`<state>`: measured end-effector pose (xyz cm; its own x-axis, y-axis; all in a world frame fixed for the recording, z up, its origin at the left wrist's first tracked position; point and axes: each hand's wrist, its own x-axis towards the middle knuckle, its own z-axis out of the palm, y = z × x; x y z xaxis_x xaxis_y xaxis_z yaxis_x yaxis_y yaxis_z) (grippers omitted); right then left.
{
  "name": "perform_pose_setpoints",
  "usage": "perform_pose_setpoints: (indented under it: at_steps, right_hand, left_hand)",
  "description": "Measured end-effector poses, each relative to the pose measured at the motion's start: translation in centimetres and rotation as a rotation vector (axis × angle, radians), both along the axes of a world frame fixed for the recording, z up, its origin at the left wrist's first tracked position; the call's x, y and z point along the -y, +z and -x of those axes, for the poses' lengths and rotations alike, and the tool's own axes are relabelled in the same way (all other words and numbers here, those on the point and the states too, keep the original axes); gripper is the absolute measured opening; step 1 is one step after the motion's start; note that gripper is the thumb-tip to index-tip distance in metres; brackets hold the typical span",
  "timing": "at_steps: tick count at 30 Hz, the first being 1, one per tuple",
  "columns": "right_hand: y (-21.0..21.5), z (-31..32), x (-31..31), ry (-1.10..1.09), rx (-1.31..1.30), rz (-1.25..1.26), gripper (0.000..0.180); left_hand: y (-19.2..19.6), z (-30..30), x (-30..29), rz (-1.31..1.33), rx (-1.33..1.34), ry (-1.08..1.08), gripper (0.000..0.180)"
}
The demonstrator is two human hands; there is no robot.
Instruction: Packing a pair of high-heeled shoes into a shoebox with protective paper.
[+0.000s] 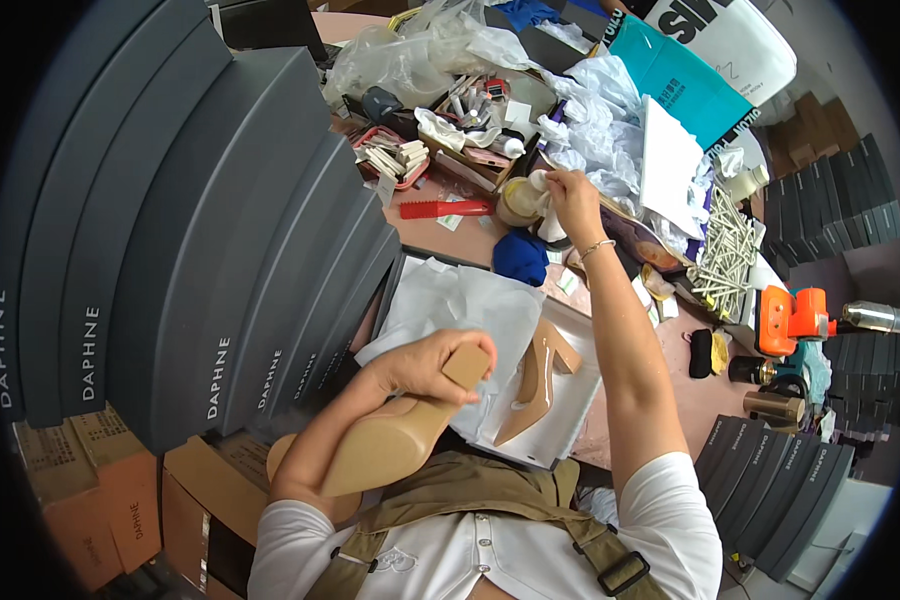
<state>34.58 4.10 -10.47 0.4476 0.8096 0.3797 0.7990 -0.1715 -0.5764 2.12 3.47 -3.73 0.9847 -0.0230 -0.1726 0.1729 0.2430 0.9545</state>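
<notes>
My left hand [435,368] is wrapped round the block heel of a beige high-heeled shoe [390,442], its sole turned up and its toe toward my left forearm. Out in front, my right hand [576,205] is closed at the mouth of a small jar [517,204] with pale yellow contents. Something white shows at its fingertips; what they pinch I cannot make out. A matching glossy beige pump [536,385] lies on its side in an open shoe box [580,400], beside white tissue paper [460,305].
Tall stacks of dark grey shoe boxes [210,230] rise at my left. Across the table are a red-handled brush [445,209], a blue cloth [520,257], a tray of white sticks [395,160] and crumpled white paper [600,120]. An orange tool [792,318] sits at the right.
</notes>
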Motion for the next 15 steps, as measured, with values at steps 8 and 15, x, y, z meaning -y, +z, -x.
perform_pose_setpoints:
  at_steps: [8,15]
  right_hand:
    - [7.7,15.8,23.0,0.266,-0.956,0.357,0.014]
    - [12.5,24.9,30.8,0.251,-0.704,0.156,0.011]
  left_hand:
    - [-0.8,5.5,9.4,0.466,-0.295,-0.262,0.045]
    - [0.6,2.3,10.6,0.053,-0.199,-0.565,0.046]
